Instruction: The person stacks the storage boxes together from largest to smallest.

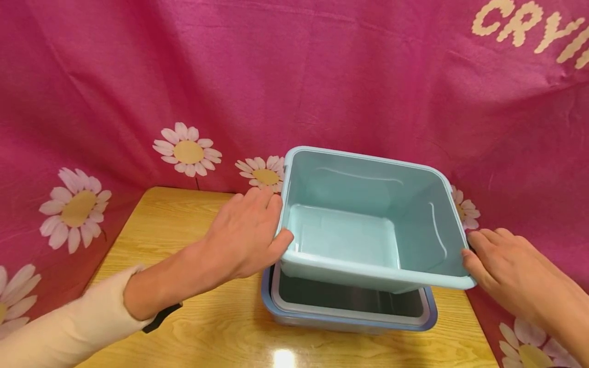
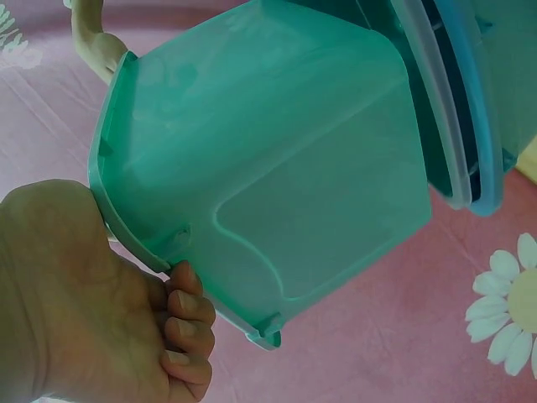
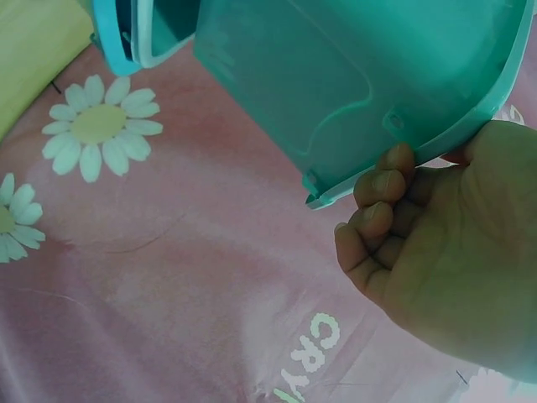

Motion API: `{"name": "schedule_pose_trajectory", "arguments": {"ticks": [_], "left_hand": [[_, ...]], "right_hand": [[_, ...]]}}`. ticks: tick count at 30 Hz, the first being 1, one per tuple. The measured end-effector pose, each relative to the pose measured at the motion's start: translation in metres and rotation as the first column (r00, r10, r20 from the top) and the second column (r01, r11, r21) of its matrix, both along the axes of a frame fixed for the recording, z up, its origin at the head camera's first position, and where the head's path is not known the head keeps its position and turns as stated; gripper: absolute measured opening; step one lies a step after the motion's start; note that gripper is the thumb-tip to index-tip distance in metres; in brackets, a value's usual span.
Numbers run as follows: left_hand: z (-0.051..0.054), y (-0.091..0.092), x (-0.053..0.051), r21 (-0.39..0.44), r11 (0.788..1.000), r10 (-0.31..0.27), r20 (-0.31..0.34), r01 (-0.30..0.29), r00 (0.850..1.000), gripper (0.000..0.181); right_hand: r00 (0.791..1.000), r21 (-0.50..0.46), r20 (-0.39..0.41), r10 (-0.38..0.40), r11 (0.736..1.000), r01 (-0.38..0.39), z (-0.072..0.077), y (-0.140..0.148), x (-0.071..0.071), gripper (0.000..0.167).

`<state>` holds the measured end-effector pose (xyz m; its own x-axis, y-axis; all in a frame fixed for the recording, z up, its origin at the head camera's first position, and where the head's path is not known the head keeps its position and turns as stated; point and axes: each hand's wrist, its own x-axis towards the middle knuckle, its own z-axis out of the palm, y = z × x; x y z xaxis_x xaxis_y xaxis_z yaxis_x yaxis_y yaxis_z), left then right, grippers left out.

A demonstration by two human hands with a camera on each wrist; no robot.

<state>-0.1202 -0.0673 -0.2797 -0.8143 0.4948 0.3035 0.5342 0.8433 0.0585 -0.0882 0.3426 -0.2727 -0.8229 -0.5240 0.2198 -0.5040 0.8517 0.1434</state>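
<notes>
A light teal plastic bin [image 1: 349, 235], with nothing inside it, is held up at a tilt between both hands. My left hand [image 1: 248, 230] grips its left rim; in the left wrist view the fingers [image 2: 189, 323] curl under the edge. On the opposite side my right hand [image 1: 511, 266] holds the right rim, fingertips [image 3: 377, 185] hooked beneath it in the right wrist view. Below the raised bin, a grey-rimmed bin [image 1: 349, 311] sits nested within a blue-rimmed bin [image 1: 432, 314] on the table. The raised bin hides the back of that stack.
The bins stand on a light wooden table [image 1: 184, 225], toward its right side. A pink cloth [image 1: 257, 76] with white daisies and pale lettering hangs behind and around the table. A bright reflection lies near the front of the tabletop.
</notes>
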Motion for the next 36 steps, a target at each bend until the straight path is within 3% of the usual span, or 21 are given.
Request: {"name": "schedule_pose_trajectory", "arguments": {"ticks": [10, 17, 25, 30, 36], "left_hand": [[-0.010, 0.002, 0.005, -0.001, 1.000, 0.000, 0.078, 0.000, 0.997, 0.029], [-0.022, 0.005, 0.008, 0.010, 1.000, -0.019, 0.069, 0.018, 0.997, 0.029], [-0.033, 0.006, 0.011, 0.016, 0.999, -0.030, 0.071, 0.029, 0.997, 0.029], [-0.041, 0.007, 0.012, 0.026, 0.999, -0.031, 0.057, 0.030, 0.998, 0.027], [-0.049, 0.009, 0.012, 0.010, 1.000, -0.015, 0.089, 0.014, 0.996, 0.029]], "right_hand": [[0.999, 0.005, -0.026, 0.043, 0.999, -0.042, -0.011, 0.003, 0.007, 0.028], [0.998, 0.014, -0.025, 0.060, 0.998, -0.060, -0.019, 0.006, 0.011, 0.028], [0.999, 0.018, 0.033, -0.022, 1.000, 0.021, -0.029, 0.007, 0.015, 0.024], [1.000, -0.009, 0.015, 0.004, 1.000, -0.004, -0.038, 0.009, 0.016, 0.026], [1.000, -0.019, 0.012, 0.015, 1.000, -0.015, -0.048, 0.009, 0.016, 0.026]]}}
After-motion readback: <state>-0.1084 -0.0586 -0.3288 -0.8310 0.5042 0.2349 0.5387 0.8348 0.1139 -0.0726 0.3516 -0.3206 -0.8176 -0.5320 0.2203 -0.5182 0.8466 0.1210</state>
